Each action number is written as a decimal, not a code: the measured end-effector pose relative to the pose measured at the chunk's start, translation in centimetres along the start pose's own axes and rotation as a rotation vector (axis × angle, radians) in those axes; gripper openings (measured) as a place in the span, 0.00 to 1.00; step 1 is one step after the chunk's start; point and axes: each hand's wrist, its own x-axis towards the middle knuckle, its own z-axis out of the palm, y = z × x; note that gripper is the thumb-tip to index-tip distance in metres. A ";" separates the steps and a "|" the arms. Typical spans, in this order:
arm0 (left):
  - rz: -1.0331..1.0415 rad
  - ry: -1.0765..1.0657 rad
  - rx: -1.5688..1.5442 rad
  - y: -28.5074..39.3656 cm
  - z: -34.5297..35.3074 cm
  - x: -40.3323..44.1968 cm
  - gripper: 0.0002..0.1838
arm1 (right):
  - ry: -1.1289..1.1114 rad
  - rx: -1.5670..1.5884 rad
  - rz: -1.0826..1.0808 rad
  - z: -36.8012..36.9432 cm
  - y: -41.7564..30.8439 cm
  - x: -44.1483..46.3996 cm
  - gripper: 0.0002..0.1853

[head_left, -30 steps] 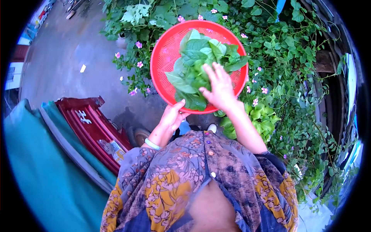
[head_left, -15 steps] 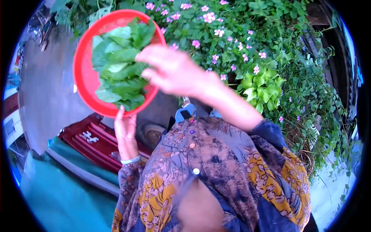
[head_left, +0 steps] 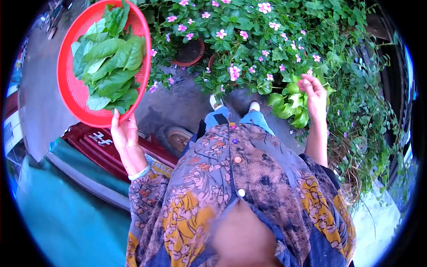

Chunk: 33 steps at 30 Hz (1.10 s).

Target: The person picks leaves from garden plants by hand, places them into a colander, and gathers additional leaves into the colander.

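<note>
My left hand [head_left: 126, 135] grips the near rim of a round red plastic basket [head_left: 66, 95], thumb over the edge and fingers underneath. Broad green leaves [head_left: 111, 66] lie overlapping in the basket, which is held out at the upper left. On the other side, my right hand [head_left: 314, 95] is raised beside a plant with light yellow-green leaves [head_left: 289, 104]. Its fingers are curled in, and nothing shows between them. I cannot tell whether it touches the plant.
Pink-flowered plants [head_left: 233, 71] and brown pots [head_left: 189, 52] stand ahead of my feet. Vines [head_left: 356, 107] hang along the right. A dark red vehicle panel [head_left: 95, 147], a wheel [head_left: 179, 140] and a teal cover [head_left: 66, 213] are at the lower left.
My right hand has left the leaves in the basket and swung right to the yellow-green plant. The basket and my left hand have shifted left and up in view.
</note>
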 end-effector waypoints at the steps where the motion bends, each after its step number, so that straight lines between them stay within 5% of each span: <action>1: 0.015 -0.004 -0.015 -0.1 0.0 0.0 0.20 | -0.003 0.013 0.012 0.1 0.6 -0.4 0.11; 23: 0.127 0.102 -0.100 -2.6 2.2 -2.6 0.22 | -0.223 0.046 -0.073 -0.1 -0.8 8.4 0.13; 27: 0.265 0.143 0.016 -4.1 8.8 -7.3 0.24 | -0.193 -0.103 -0.141 -2.1 -2.9 9.5 0.12; 33: 0.116 0.090 -0.113 -3.6 3.6 -3.3 0.23 | -0.113 0.057 -0.121 -2.9 -2.6 7.9 0.11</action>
